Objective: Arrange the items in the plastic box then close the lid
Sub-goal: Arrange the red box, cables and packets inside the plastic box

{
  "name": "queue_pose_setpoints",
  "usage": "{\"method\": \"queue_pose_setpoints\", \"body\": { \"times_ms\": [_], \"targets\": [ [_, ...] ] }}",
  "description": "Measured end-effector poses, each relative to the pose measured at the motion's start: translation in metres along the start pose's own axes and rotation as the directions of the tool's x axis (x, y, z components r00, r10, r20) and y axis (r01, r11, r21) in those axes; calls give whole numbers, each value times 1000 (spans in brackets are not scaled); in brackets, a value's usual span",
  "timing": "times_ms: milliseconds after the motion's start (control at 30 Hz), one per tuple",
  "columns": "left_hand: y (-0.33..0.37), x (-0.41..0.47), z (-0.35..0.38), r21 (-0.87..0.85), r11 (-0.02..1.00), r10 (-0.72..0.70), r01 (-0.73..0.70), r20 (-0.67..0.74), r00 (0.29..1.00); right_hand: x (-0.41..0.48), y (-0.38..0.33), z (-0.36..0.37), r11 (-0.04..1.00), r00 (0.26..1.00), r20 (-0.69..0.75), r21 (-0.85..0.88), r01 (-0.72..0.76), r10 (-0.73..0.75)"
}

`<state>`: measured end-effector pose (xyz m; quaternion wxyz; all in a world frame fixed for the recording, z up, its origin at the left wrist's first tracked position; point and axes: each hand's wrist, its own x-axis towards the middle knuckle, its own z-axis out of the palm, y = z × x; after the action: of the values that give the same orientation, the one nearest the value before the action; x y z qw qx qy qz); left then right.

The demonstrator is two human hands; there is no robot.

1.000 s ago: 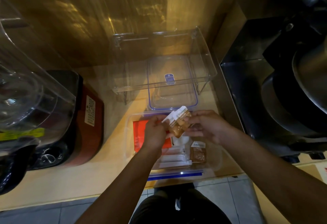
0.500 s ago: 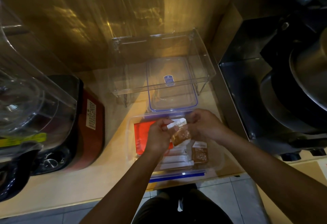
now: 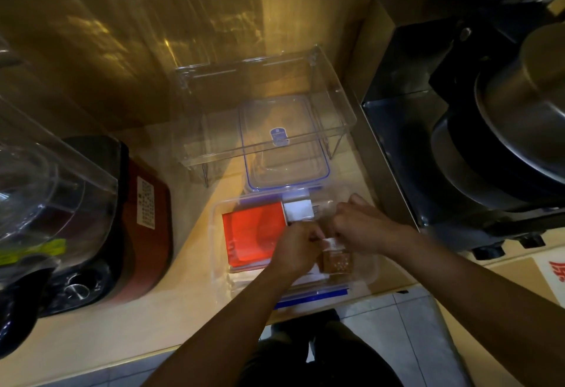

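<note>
- The bench (image 3: 171,304) is pale wood and carries everything; its front edge runs across the lower part of the view.
- The plastic box (image 3: 218,233) sits open near that front edge, its long axis running left to right, with a blue clip on its near rim.
- The lid (image 3: 287,145) lies flat just behind the box, long axis pointing away from the person, partly under a clear acrylic stand (image 3: 263,111).
- A red packet (image 3: 253,233) lies flat in the left part of the box.
- The left hand (image 3: 295,246) and right hand (image 3: 363,227) are both down inside the box, close together. Each grip is pinched together on a small white-topped sachet (image 3: 333,244) between them.
- A white carton (image 3: 298,210) lies near the box's far wall, just beyond the left hand.
- A brown sachet (image 3: 336,262) lies flat below the hands, white end pointing away from the person.
</note>
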<state>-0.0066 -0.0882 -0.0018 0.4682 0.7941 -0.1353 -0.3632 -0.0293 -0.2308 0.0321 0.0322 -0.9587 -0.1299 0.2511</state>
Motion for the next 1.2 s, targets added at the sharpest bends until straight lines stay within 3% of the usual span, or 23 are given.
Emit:
{"method": "queue_pose_setpoints", "body": {
  "times_ms": [167, 333, 433, 600, 900, 1033, 1200],
  "targets": [
    [-6, 3, 16, 275, 961, 39, -40, 10, 999, 9, -3, 13, 996, 970, 227, -40, -82, 89],
    [-5, -1, 9, 451, 882, 169, -135, -35, 985, 17, -9, 25, 968, 991, 114, -250, -36, 66],
    [-3, -11, -4, 546, 825, 228, -149, -79, 971, 18, -10, 26, 970, 991, 101, -237, -58, 84],
    [0, -23, -29, 684, 687, 443, -245, -127, 888, 23, -12, 24, 973, 986, 152, -229, -37, 74],
    [-39, -14, -46, 800, 574, 420, -172, -107, 901, 27, -3, 12, 1000, 940, 341, 4, 17, -18],
    [-49, -12, -44, 771, 609, 396, -186, -92, 914, 26, -6, 18, 994, 961, 274, -113, 4, 27],
    [-59, -8, -54, 841, 487, 342, -237, 66, 937, 26, -10, 27, 973, 969, 241, -230, -6, 63]
  ]
}}
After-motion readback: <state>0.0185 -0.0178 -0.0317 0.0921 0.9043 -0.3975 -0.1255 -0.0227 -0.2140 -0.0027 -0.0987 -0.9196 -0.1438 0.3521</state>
